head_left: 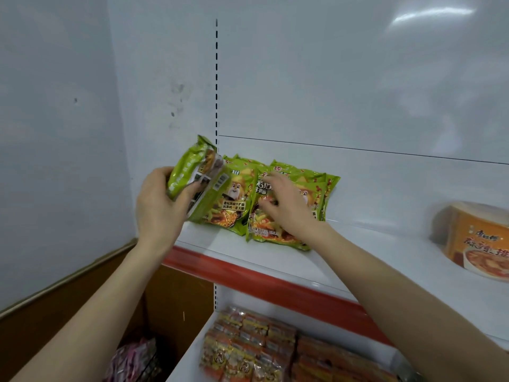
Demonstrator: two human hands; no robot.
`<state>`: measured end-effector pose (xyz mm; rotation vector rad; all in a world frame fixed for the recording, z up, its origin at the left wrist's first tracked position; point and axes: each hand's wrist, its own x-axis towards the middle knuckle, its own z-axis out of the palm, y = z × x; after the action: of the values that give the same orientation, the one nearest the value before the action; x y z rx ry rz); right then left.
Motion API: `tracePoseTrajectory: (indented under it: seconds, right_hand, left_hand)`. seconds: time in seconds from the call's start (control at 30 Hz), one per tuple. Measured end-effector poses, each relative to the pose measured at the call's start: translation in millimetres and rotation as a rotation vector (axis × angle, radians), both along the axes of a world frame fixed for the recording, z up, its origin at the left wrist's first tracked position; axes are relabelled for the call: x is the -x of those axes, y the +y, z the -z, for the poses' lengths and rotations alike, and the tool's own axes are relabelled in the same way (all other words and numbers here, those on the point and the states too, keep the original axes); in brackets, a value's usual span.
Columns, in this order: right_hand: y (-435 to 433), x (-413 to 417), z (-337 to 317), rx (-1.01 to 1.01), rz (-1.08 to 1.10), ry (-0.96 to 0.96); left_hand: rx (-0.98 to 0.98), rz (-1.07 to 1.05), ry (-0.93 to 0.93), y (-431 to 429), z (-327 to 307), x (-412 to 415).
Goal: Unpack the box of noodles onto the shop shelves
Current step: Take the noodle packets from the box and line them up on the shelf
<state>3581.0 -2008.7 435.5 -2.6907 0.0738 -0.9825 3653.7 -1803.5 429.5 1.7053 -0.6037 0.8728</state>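
Several green noodle packets [237,199] stand leaning in rows on the white shelf [371,260] with a red front strip. My left hand [157,205] grips green noodle packets [192,177] held edge-on at the shelf's left end, just left of the standing rows. My right hand [283,205] rests with spread fingers on the front packet [264,230] of the right-hand row, fingers touching its face.
An orange noodle bowl [476,241] sits at the shelf's right. The lower shelf holds several orange-red packets [248,351]. A brown cardboard box [132,312] with pinkish packets [135,362] stands at lower left. A white side wall [55,133] closes the left.
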Motion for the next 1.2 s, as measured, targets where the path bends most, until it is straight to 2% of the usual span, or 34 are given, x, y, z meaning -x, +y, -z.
tracePoseTrajectory:
  seconds: [0.07, 0.1, 0.17, 0.2, 0.23, 0.33, 0.43, 0.53, 0.6, 0.67, 0.73, 0.8, 0.87, 0.97, 1.07, 1.2]
  right_hand:
    - [6.8, 4.5, -10.8, -0.323, 0.003, -0.169]
    - [11.5, 6.2, -18.0, -0.559, -0.033, -0.168]
    - [19.8, 9.0, -36.0, -1.067, -0.194, 0.011]
    - [21.8, 10.7, -42.4, -1.233, -0.254, 0.111]
    - [22.7, 12.0, -45.5, -1.309, -0.295, 0.19]
    - [26.9, 14.5, -42.1, -1.3, -0.362, 0.211]
    - [32.7, 17.6, -36.5, -1.307, -0.34, 0.083]
    - [34.8, 19.2, -38.1, -1.292, -0.321, 0.035]
    - [35.9, 20.4, -39.3, -1.276, -0.318, 0.019]
    - [35.0, 22.0, -39.6, -1.275, -0.323, 0.001]
    - [33.0, 24.8, -41.2, -1.255, -0.339, -0.002]
    - [31.5, 27.0, -44.2, -1.171, -0.353, 0.007]
    - [31.8, 28.2, -47.8, -1.018, -0.338, 0.039]
    - [37.5, 27.7, -51.2, -0.863, -0.357, 0.101]
    - [42.7, 25.1, -51.1, -0.843, -0.403, 0.11]
    - [35.2, 21.3, -50.8, -0.891, -0.355, -0.044]
  left_hand:
    - [-0.083, -0.004, -0.117, -2.5, 2.4, 1.9]
    - [-0.144, -0.01, -0.194, -4.1, 4.5, 2.8]
    - [-0.252, -0.012, -0.379, -7.4, 9.1, 5.3]
    - [-0.287, -0.015, -0.49, -9.1, 11.8, 5.3]
    - [-0.311, -0.024, -0.597, -11.0, 14.5, 5.6]
    - [-0.331, -0.054, -0.763, -13.7, 21.1, 9.6]
    - [-0.4, -0.022, -0.745, -9.4, 29.6, 11.0]
    - [-0.558, 0.026, -0.636, -1.2, 37.4, 7.3]
    - [-0.594, 0.049, -0.553, 6.0, 39.2, 8.2]
    - [-0.514, 0.104, -0.419, 13.0, 37.3, 14.1]
    - [-0.347, 0.137, -0.265, 18.4, 31.3, 19.6]
    - [-0.224, 0.084, -0.177, 22.4, 21.9, 18.7]
    - [-0.23, 0.036, -0.112, 23.3, 5.4, 18.2]
    - [-0.357, 0.154, 0.06, 19.1, -17.4, 21.3]
    - [-0.436, 0.267, 0.179, 17.0, -30.1, 19.1]
    - [-0.338, 0.248, 0.202, 15.3, -27.9, 13.3]
